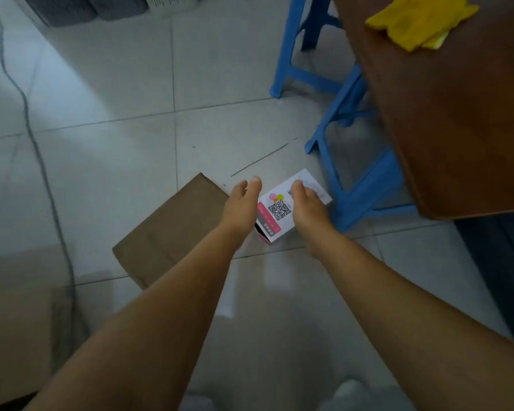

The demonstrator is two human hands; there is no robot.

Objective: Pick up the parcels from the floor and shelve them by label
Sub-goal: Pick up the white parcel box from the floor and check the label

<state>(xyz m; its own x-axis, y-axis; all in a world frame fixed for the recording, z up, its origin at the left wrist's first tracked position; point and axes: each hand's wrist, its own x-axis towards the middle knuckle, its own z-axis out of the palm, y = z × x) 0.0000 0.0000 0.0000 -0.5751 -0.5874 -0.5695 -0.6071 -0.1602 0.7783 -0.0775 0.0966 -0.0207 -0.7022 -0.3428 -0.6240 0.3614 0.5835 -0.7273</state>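
A small white parcel box (279, 207) with a pink band and a QR code lies on the tiled floor. My right hand (304, 204) rests on its right part with the fingers curled over the top face. My left hand (242, 203) hangs at the box's left side, fingers apart, and whether it touches the box I cannot tell. Left of both hands a brown cardboard parcel (169, 229) lies flat on the floor, partly hidden by my left forearm.
Two blue plastic stools (353, 185) stand just right of the white box under a brown wooden table (457, 129) with a yellow cloth (419, 22) on it. A dark cable (39, 155) runs along the floor at left. More cardboard (18, 336) sits at bottom left.
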